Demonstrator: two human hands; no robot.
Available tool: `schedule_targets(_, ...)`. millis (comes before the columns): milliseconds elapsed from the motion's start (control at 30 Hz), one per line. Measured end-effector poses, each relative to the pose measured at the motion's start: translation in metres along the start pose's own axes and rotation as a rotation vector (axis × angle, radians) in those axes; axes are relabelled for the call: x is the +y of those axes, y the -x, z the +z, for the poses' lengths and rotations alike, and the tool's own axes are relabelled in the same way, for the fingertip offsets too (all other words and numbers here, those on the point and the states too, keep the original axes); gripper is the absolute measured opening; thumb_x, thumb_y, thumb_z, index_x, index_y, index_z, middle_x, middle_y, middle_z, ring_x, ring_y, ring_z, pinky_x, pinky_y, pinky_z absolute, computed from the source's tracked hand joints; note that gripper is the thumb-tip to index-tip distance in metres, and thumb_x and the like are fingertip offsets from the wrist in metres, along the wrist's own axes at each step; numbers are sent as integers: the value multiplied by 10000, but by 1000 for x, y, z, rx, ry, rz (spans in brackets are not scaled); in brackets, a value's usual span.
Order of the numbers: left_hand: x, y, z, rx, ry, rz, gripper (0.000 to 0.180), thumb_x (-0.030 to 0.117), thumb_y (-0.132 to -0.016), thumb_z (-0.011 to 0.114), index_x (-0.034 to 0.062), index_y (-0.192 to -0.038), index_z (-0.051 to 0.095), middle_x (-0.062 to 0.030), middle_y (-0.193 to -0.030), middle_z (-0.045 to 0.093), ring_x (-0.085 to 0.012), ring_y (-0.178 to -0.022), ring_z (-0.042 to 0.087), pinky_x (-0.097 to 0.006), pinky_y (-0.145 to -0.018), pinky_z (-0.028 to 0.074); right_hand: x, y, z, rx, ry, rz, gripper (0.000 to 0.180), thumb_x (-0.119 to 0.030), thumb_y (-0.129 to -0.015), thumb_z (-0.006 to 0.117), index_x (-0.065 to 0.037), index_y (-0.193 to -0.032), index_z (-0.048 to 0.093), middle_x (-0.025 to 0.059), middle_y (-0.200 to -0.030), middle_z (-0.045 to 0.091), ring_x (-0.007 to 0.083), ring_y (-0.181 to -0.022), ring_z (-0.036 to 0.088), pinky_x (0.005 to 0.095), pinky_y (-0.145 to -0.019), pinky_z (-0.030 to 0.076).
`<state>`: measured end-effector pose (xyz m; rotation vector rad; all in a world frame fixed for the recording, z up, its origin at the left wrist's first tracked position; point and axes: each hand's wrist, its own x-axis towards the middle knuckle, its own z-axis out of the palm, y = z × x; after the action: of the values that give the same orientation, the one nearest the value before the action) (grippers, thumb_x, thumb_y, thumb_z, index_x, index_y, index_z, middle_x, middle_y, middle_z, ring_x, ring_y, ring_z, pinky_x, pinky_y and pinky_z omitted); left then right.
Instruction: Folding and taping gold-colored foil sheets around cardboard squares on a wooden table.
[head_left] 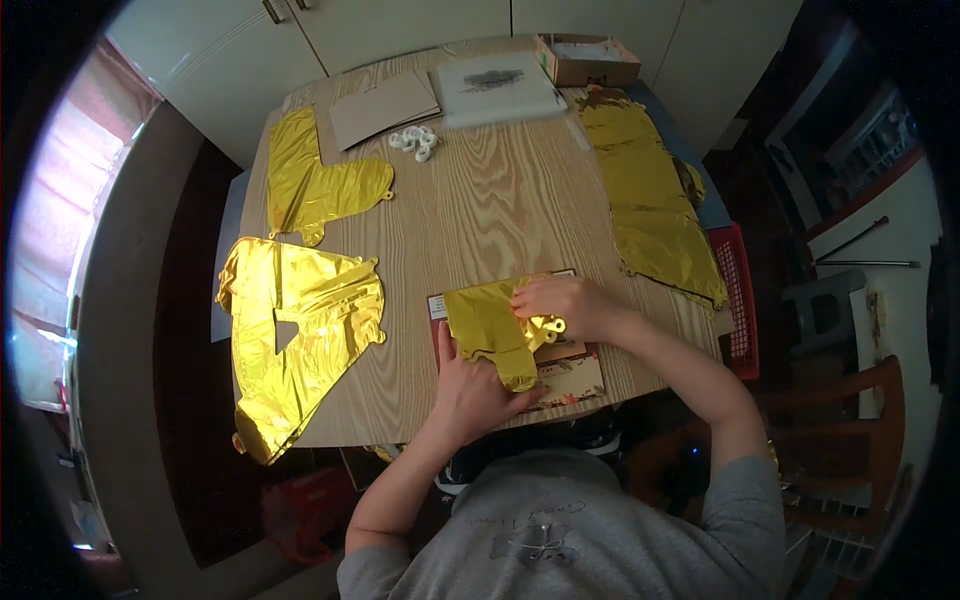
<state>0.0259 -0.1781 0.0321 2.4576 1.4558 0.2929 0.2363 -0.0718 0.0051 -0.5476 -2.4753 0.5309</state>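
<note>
A folded gold foil balloon (487,313) lies over a printed card (573,377) at the table's near edge. With its fingers bent, my right hand (568,303) grips the foil at its upper right, where small looped tabs stick out. My left hand (474,392) holds the lower left side. Its index finger runs along the left edge, its thumb reaches toward the bottom tab, and the foil hides its other fingertips. To the left lie a large flat gold foil balloon (330,290) with a triangular hole and an L-shaped gold one (325,190).
Another long gold foil balloon (655,190) lies along the right edge, with a red basket (740,300) beside the table. At the back are cardboard sheets (380,112), small white rolls (415,140), a translucent plastic sheet (500,95) and an open box (588,72).
</note>
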Motion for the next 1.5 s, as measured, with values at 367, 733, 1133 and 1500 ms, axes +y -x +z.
schedule_targets(367,-4,0,12,116,0,9,755,690,-801,525,105,-1276,562,-168,-1277,557,-353,-1294,425,-650,-1102,15,-13,11,7,6,118,-3,332,19,-724,625,-23,-1053,652,95,-1173,648,232,-1151,599,377,-1023,469)
schedule_targets(733,-31,5,-49,-204,133,-224,537,226,-798,621,-13,-1265,506,-214,-1183,566,-372,-1225,479,-472,-1091,329,-9,15,12,44,201,-29,244,-13,-752,629,-17,-995,655,92,-1107,668,231,-1098,630,361,-978,508)
schedule_targets(1133,-43,-36,9,52,-32,41,609,263,-892,391,-52,-1412,357,-230,-1493,329,-357,-1418,261,-478,-1163,182,-15,9,9,30,198,-29,277,-109,-737,688,-16,-996,660,102,-1128,664,225,-1085,633,362,-987,498)
schedule_targets(1500,-34,-34,5,-22,-68,-2,685,330,-896,406,-38,-1457,270,-235,-1531,244,-383,-1440,179,-489,-1170,133,-35,-5,-27,-261,-89,248,444,-278,-865,634,21,-1190,598,163,-1274,588,300,-1226,532,423,-1066,402)
